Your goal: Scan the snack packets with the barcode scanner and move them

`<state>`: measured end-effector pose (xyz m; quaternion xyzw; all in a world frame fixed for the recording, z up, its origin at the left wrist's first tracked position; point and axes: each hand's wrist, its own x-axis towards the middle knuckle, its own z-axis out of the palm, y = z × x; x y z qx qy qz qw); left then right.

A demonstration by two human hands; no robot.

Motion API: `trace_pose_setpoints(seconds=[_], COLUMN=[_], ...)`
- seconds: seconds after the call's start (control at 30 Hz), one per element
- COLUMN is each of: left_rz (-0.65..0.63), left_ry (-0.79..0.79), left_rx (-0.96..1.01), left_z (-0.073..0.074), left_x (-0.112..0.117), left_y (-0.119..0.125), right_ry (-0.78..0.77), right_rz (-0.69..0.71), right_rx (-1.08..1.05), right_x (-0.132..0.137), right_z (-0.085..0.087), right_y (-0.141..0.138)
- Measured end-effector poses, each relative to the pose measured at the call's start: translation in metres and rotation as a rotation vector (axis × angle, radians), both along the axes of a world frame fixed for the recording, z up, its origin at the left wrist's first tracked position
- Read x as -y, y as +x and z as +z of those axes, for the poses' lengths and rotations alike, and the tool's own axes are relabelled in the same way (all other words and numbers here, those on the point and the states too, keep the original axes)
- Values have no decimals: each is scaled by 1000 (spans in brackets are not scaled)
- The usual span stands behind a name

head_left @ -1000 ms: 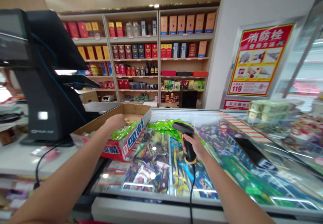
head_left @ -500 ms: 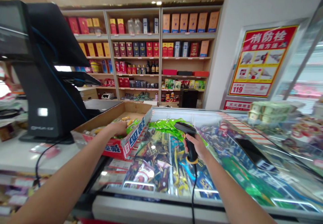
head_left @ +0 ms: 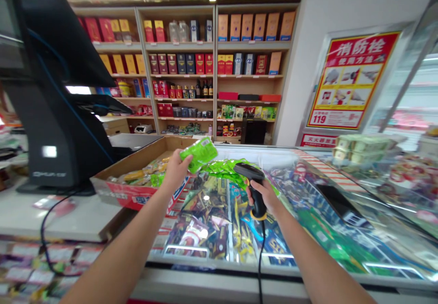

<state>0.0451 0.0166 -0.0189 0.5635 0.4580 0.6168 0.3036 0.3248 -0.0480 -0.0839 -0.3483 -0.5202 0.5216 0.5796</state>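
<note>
Between the thumb and fingers of my left hand (head_left: pixel 177 170) is a green snack packet (head_left: pixel 199 153), raised just above the right edge of a cardboard box (head_left: pixel 130 194). Yellow and green packets (head_left: pixel 150 171) lie inside that box. My right hand (head_left: pixel 263 193) is wrapped round the handle of a black barcode scanner (head_left: pixel 255 183), its head pointing left and its cable hanging down. Behind the scanner, a row of green packets (head_left: pixel 222 168) lies on the glass top of a freezer (head_left: pixel 212 231).
A black checkout terminal (head_left: pixel 48 107) stands at the left. On the glass at the right lies a dark phone (head_left: pixel 342 206). Egg cartons (head_left: pixel 359 151) are stacked farther right. Shelves of boxed bottles (head_left: pixel 215 73) line the back wall.
My left hand has come up out of the box and to the right with a green snack packet in its fingers. My right hand holds the scanner in nearly the same place.
</note>
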Motion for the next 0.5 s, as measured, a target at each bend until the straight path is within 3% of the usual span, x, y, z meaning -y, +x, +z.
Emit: trace_pose_setpoints(seconds=[0.13, 0.23, 0.33, 0.5], left_rz=[-106, -120, -150, -185], left_ry=[-70, -62, -68, -95], left_rx=[-32, -60, -48, -35], left_z=[-49, -71, -79, -79], left_x=[-5, -11, -14, -11], left_y=[39, 45, 42, 41], right_ry=[12, 5, 23, 38], right_rz=[9, 39, 58, 38], right_rx=[13, 43, 68, 80], right_x=[-3, -1, 4, 6], right_z=[-3, -1, 2, 3], right_y=[2, 1, -2, -5])
